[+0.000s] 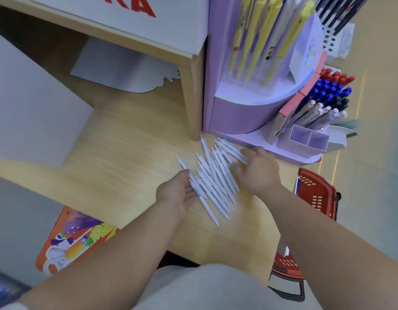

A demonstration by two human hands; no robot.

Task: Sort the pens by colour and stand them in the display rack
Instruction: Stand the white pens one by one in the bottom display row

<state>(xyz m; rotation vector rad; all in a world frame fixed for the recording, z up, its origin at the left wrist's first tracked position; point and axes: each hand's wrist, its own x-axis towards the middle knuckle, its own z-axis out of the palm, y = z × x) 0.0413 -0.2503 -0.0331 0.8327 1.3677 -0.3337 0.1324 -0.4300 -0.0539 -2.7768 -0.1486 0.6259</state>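
Note:
Several white pens [212, 175] lie in a loose slanted heap on the wooden shelf [130, 157]. My left hand [179, 194] rests palm-up against the heap's left side, fingers spread and touching the nearest pens. My right hand [258, 170] lies flat, fingers apart, on the heap's right side. Neither hand grips a pen. Just behind the heap stands the purple display rack [245, 113], with yellow pens [260, 36] upright at its top. On its right side, slots hold red pens [338, 77], blue pens [327, 90] and grey pens [316, 115].
Two small purple compartments [310, 139] at the rack's front right hold nothing. A red shopping basket [316, 193] sits on the floor to the right. A white box [32, 113] stands at the left, a wooden shelf post [193, 97] beside the rack, and a colourful carton [74, 238] below.

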